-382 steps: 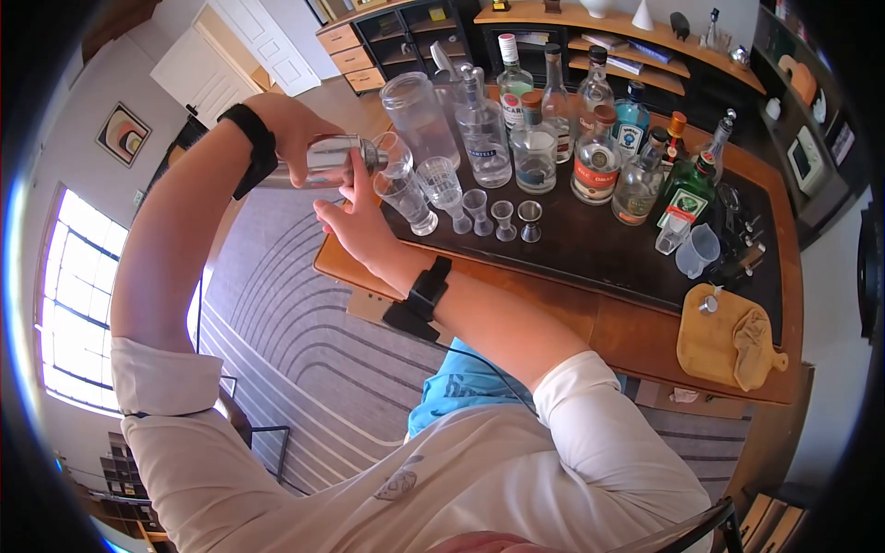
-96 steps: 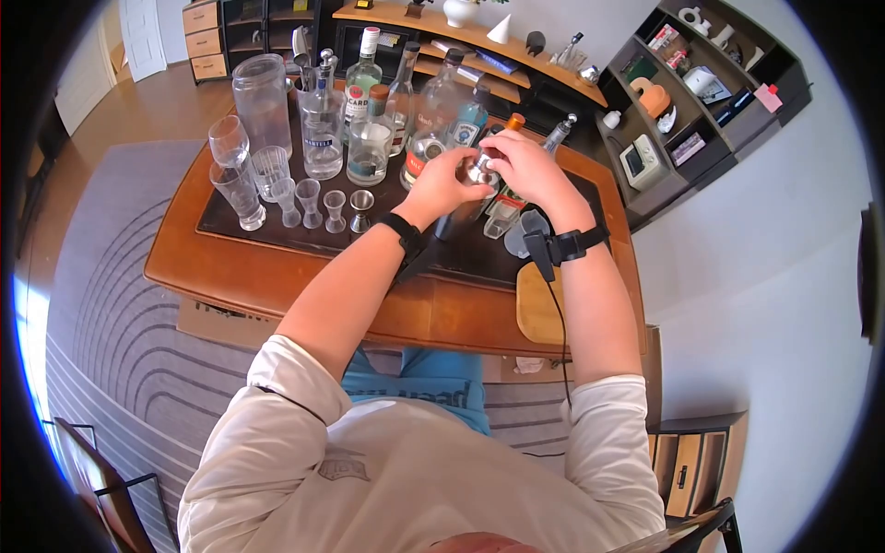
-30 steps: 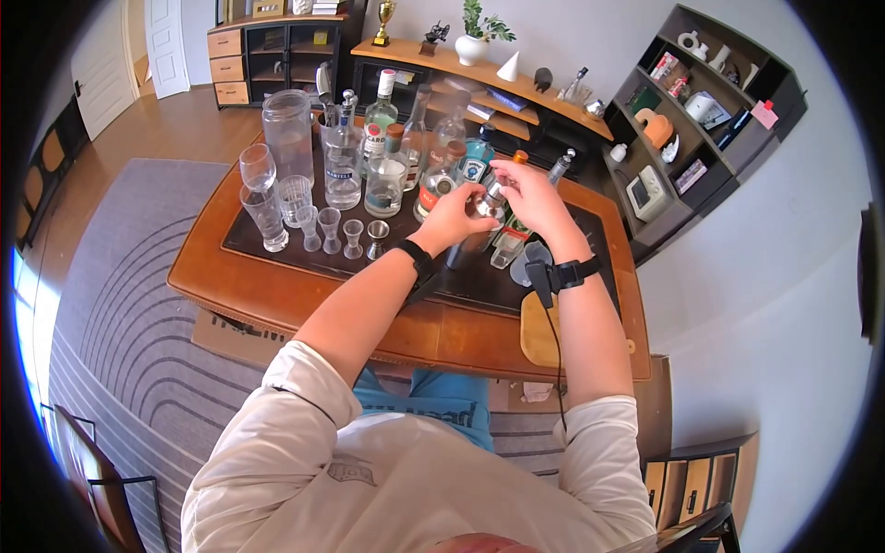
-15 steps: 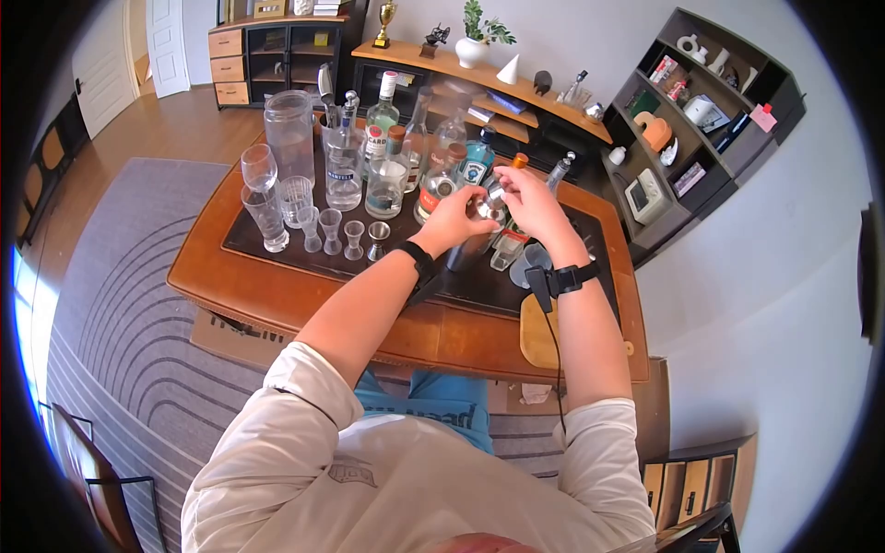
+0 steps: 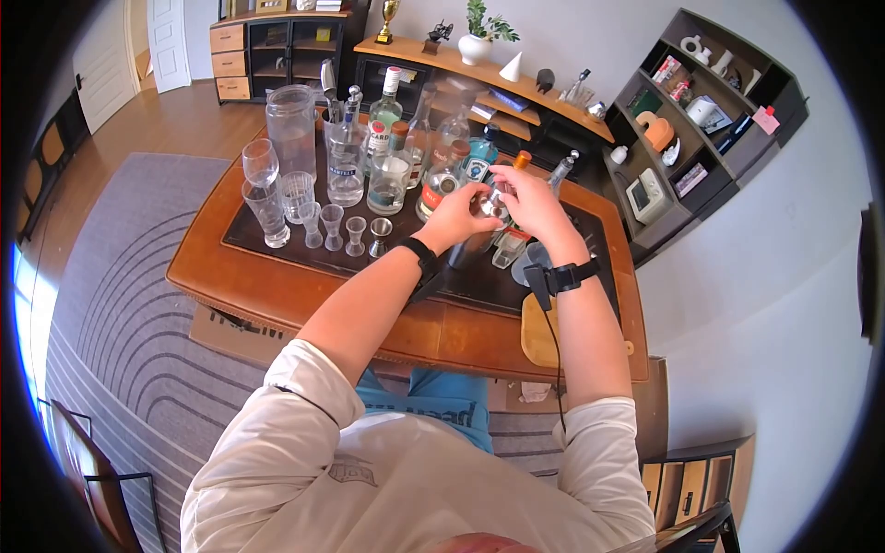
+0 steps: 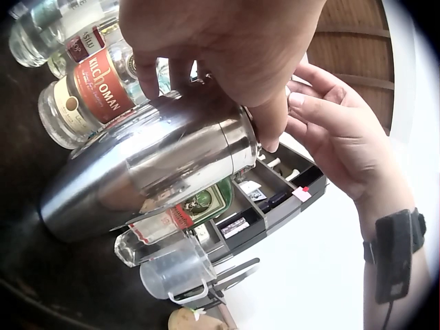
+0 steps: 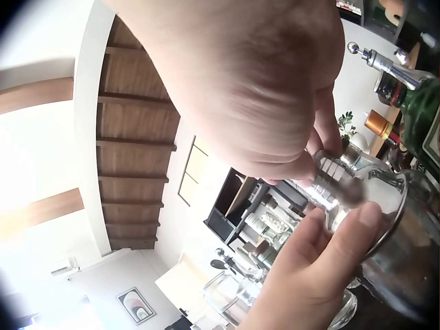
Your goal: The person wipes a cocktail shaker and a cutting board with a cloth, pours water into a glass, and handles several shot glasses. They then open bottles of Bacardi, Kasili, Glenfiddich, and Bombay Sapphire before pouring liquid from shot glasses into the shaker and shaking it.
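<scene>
A shiny steel cocktail shaker (image 6: 151, 172) stands on the dark table mat, in front of the bottles. My left hand (image 5: 458, 215) grips its top part, thumb on the near side and fingers round the far side. Over the same spot, my right hand (image 5: 530, 198) pinches the small metal cap (image 5: 499, 191) at the shaker's mouth; the fingers hide much of it. In the right wrist view the left thumb (image 7: 354, 237) presses against the shiny metal near the rim. A Kilchoman bottle (image 6: 103, 86) is just behind the shaker.
Several glasses and a jigger (image 5: 380, 237) line the table's left part, by a big glass jar (image 5: 291, 134). Bottles crowd the back. A plastic measuring cup (image 6: 177, 269) and a wooden board (image 5: 537, 332) are on the right, partly under the right arm.
Long before, both hands held the shaker tilted beside the glasses at the left; now it stands at the right. Over the last second the hands only shift slightly at its top.
</scene>
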The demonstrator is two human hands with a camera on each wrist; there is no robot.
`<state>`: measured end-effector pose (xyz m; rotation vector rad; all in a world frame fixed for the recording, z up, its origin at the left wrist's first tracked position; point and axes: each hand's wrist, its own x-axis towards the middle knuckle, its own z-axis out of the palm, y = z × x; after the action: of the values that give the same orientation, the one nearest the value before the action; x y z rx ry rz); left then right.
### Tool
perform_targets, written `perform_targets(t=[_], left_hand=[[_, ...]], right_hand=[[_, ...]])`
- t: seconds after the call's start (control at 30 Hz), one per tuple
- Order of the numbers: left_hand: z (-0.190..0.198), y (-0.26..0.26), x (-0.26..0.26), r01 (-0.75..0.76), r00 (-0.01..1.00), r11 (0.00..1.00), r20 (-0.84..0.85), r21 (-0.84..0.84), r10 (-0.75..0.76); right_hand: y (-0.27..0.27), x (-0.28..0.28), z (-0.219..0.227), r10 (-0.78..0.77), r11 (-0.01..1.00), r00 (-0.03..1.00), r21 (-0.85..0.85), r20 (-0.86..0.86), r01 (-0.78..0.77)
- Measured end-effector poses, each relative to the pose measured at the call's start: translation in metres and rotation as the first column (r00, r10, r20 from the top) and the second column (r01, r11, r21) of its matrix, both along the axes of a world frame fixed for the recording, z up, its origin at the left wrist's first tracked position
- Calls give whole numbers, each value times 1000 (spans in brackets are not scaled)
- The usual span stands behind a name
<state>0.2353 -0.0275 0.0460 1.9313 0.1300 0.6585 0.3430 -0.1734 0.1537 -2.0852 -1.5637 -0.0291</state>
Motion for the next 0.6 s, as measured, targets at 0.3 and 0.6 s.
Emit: perform_targets(t=[0.3,0.6], left_hand=[[-12,-1,5,-44,987,999,158,4,43],[-12,2,-6,-111,979,986,182,124,87]], right_hand=[[-13,-15,7,-28,965,1000,260,-3,28],[-73,-44,-55,-30,845,978,517,-206,135]])
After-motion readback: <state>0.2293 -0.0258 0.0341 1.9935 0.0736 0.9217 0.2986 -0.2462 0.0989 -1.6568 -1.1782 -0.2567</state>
